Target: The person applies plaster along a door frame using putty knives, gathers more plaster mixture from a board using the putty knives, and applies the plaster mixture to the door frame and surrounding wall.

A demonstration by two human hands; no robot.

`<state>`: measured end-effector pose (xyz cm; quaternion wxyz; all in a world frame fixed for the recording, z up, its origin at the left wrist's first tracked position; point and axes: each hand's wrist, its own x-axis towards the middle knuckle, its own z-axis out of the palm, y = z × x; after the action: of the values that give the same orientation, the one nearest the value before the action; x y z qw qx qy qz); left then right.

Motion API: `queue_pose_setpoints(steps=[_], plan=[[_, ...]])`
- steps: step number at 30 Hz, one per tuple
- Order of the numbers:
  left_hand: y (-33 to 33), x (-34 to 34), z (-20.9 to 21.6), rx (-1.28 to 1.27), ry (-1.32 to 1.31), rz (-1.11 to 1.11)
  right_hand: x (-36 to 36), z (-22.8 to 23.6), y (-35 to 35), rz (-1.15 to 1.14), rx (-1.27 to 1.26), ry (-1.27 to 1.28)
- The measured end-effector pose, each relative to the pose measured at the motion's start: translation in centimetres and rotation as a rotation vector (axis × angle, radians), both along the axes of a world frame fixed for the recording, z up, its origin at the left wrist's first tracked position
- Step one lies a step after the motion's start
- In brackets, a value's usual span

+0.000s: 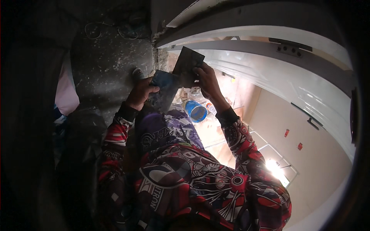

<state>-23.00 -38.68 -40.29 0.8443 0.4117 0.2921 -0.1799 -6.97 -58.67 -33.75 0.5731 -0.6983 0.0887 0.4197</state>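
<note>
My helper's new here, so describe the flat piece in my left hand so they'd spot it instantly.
Find the purple cloth over your legs. Above it in view, your left hand holds a flat rectangular piece. It looks blue-grey and sits lower than the darker piece in your right hand.

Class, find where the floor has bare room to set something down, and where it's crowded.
Bare: dark, white-spattered floor, seen between the pale pink sheet and the left hand, nearer than the thin white cable. Crowded: around the round blue bucket, with a small white tub close beside.
</note>
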Motion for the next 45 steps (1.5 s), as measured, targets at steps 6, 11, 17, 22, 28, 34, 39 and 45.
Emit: queue_pose_setpoints(steps=[6, 11, 17, 22, 28, 34, 39, 45], plan=[[0.4, 0.7, 2.2, -0.412, 0.037, 0.084, 0.4, 0.2, -1.0, -0.029, 0.046, 0.061], [1.3, 1.9, 3.9, -0.438, -0.129, 0.102, 0.0, 0.3, -1.7, -0.055, 0.254, 0.220], [3.5, 4.5, 8.1, 0.132, -0.290, 0.008, -0.1, 1.5, -1.6, -0.103, 0.336, 0.220], [4.6, 6.1, 11.3, 0.999, -0.883, -0.108, 0.6, 3.2, -2.0, -0.152, 0.458, 0.208], [3.9, 9.5, 17.3, 1.006, -0.865, 0.216, 1.0, 2.6, -3.3, -0.156, 0.452, 0.202], [2.2, 12.5, 17.4, 1.140, -0.982, 0.461, 0.0, 2.7, -3.9, -0.187, 0.412, 0.224], [0.7, 13.7, 17.0, 1.187, -0.943, 0.497, -0.9, 3.1, -4.3, -0.237, 0.393, 0.219], [-2.1, 14.2, 16.0, 1.428, -0.918, 0.586, -1.2, 3.0, -5.0, -0.238, 0.361, 0.225]])
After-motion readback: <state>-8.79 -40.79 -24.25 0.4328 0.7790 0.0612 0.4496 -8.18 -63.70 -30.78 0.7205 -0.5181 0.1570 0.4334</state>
